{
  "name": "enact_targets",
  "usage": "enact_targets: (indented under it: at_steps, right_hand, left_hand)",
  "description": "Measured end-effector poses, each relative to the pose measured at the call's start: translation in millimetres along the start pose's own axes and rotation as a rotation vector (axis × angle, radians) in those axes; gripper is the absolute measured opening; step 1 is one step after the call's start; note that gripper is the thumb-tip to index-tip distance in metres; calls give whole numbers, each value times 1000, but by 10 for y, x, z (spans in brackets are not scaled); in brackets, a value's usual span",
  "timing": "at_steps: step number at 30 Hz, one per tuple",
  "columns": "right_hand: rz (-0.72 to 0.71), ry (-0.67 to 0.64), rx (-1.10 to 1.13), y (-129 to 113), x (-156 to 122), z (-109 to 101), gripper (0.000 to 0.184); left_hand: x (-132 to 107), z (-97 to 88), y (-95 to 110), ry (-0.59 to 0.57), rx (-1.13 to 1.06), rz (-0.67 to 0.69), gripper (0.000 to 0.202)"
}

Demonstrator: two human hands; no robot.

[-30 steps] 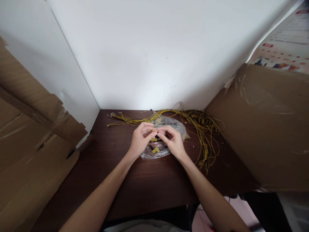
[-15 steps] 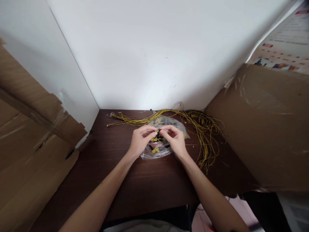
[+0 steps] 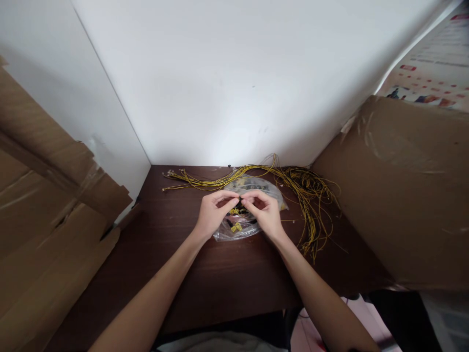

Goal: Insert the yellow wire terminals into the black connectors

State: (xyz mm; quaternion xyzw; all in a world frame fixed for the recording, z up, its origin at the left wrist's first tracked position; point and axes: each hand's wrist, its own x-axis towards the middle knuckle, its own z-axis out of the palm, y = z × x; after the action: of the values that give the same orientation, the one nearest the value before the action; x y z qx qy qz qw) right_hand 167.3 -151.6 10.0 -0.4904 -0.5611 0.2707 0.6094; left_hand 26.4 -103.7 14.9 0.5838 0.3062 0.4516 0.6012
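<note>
Over the clear plastic bag point(image 3: 229, 236), my left hand point(image 3: 213, 211) and my right hand point(image 3: 266, 211) meet fingertip to fingertip. The left thumb and index finger pinch a thin yellow wire, mostly hidden by the fingers. My right thumb and index finger are closed on a small black part point(image 3: 240, 199), whose exact kind is too small to make out. Beneath the hands, small yellow-and-black pieces point(image 3: 236, 227) lie on or in the bag.
A bundle of yellow and black wires point(image 3: 308, 195) stretches along the back of the dark brown table point(image 3: 234, 283) and fans out at the right. Cardboard panels point(image 3: 395, 195) flank both sides, with a white wall point(image 3: 205, 88) behind. A tiny black piece point(image 3: 229, 165) sits by the wall.
My fingertips have drawn slightly closer together, and the gap between them has narrowed around the small black part. The bag and the wire bundle look unmoved.
</note>
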Motion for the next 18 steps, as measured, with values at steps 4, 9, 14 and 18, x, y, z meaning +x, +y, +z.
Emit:
enact_targets:
  at_steps: [4,9,14,18]
  right_hand:
    - [-44,-18,4,-8,2,-7,9]
    - [-67,-22,-24,-18,1,-8,10]
    - [-60,-3,-77,-11,-13,-1,9]
    - [-81,0,-77,-5,-22,4,9]
  left_hand:
    - [4,-5,-6,0,3,1,23]
    - [-11,-8,-3,-2,-11,-24,25]
    - [-22,-6,1,-8,-54,-45,22]
    - [-16,-7,1,0,-38,-29,20]
